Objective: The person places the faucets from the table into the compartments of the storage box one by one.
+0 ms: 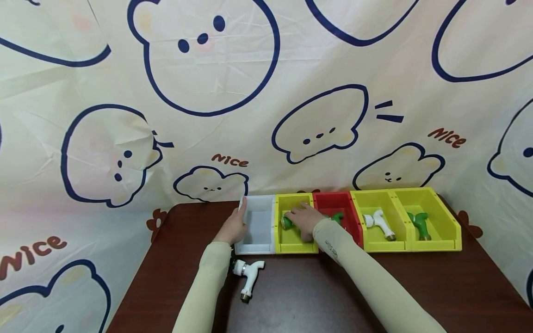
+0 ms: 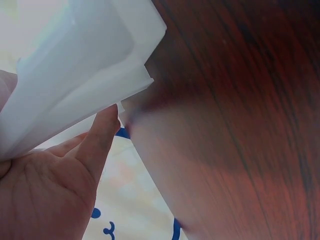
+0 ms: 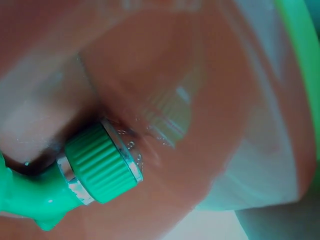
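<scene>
My left hand (image 1: 233,227) grips the left wall of a white bin (image 1: 257,249); in the left wrist view its fingers and palm lie along the bin's white plastic wall (image 2: 75,105). My right hand (image 1: 307,220) reaches down into the yellow bin (image 1: 296,248) beside it. Its fingers are over a green tap (image 1: 286,223) there; whether they pinch it is hidden. Under the right wrist, a red bin (image 1: 333,198) holds another green tap (image 1: 337,216), partly covered by the sleeve. The right wrist view shows a green tap with a ribbed knob (image 3: 102,162) up close.
A white tap (image 1: 250,277) lies on the brown table (image 1: 291,296) in front of the white bin. To the right, a yellow bin (image 1: 376,246) holds a white tap (image 1: 380,223), and the end yellow bin (image 1: 451,236) a green tap (image 1: 420,225). A patterned cloth (image 1: 250,138) hangs behind.
</scene>
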A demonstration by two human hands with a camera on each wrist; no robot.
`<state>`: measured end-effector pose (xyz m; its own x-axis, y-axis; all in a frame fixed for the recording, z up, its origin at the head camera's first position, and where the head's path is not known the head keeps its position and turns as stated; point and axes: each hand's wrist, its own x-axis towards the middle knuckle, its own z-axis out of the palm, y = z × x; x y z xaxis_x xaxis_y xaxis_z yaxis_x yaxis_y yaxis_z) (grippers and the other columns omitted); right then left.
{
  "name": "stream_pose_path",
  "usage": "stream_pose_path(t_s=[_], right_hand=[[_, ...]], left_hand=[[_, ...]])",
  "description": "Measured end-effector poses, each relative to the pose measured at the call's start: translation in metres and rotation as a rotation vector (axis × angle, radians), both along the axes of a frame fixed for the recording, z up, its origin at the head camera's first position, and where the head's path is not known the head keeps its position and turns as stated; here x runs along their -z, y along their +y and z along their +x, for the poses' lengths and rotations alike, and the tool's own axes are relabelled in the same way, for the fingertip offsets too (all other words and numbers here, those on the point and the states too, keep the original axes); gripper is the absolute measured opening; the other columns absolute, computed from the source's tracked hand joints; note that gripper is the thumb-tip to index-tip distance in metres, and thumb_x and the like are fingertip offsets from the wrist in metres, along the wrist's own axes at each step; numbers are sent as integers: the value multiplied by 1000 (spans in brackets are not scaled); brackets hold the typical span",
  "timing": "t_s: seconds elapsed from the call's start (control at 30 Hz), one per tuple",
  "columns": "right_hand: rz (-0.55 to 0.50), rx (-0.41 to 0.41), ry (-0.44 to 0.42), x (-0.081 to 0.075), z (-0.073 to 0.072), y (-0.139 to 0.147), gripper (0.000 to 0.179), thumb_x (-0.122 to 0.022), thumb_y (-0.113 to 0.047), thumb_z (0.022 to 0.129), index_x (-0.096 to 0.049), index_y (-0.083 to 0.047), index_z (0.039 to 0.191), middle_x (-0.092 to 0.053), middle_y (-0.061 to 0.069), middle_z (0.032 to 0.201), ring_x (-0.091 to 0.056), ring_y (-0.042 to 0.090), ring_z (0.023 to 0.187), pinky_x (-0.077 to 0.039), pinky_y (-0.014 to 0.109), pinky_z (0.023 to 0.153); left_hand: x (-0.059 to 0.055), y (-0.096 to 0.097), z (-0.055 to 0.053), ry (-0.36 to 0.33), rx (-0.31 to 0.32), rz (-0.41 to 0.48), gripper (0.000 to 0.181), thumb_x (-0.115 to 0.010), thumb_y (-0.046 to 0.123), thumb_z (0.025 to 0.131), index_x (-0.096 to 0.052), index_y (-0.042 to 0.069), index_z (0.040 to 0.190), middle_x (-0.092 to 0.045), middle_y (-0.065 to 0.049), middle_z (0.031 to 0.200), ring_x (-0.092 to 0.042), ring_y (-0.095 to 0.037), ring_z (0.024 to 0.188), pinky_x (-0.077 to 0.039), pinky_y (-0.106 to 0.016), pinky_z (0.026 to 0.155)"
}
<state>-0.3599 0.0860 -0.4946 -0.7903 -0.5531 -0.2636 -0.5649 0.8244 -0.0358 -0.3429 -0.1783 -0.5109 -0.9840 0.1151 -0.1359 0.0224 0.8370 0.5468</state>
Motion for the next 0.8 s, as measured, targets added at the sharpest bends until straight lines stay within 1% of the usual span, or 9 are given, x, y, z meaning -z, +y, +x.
stream_pose_path(t_s=[0.17, 0.33, 0.57, 0.8], right_hand=[[-5, 19, -20, -3, 1, -1, 85, -81, -11, 79, -45, -19, 155, -52, 6, 154, -40, 29, 149, -17, 48, 128], [19, -8, -8, -6, 3, 0, 84, -79, -11, 81, -43, -16, 156, -52, 7, 155, -41, 29, 149, -17, 47, 128], [30, -18, 6, -6, 4, 0, 82, -77, -11, 81, -44, -16, 155, -52, 7, 155, -42, 28, 149, -16, 47, 128], [23, -16, 0, -5, 4, 1, 82, -77, -10, 81, -44, -16, 156, -52, 7, 155, -42, 27, 148, -15, 47, 128]], left_hand=[[1, 0, -1, 4, 0, 5, 91, -49, -4, 98, -1, 26, 169, -24, -21, 169, -58, -35, 121, -47, -44, 91], [2, 0, -1, 1, -7, 11, 91, -50, -3, 98, -2, 26, 169, -26, -22, 168, -56, -36, 128, -48, -48, 96], [1, 0, -1, 12, -4, 3, 91, -51, -3, 98, -2, 26, 169, -28, -22, 167, -57, -35, 123, -48, -46, 92], [-1, 0, 1, 4, -2, 3, 91, -51, -4, 97, -3, 24, 169, -27, -23, 167, -59, -34, 116, -47, -44, 87]])
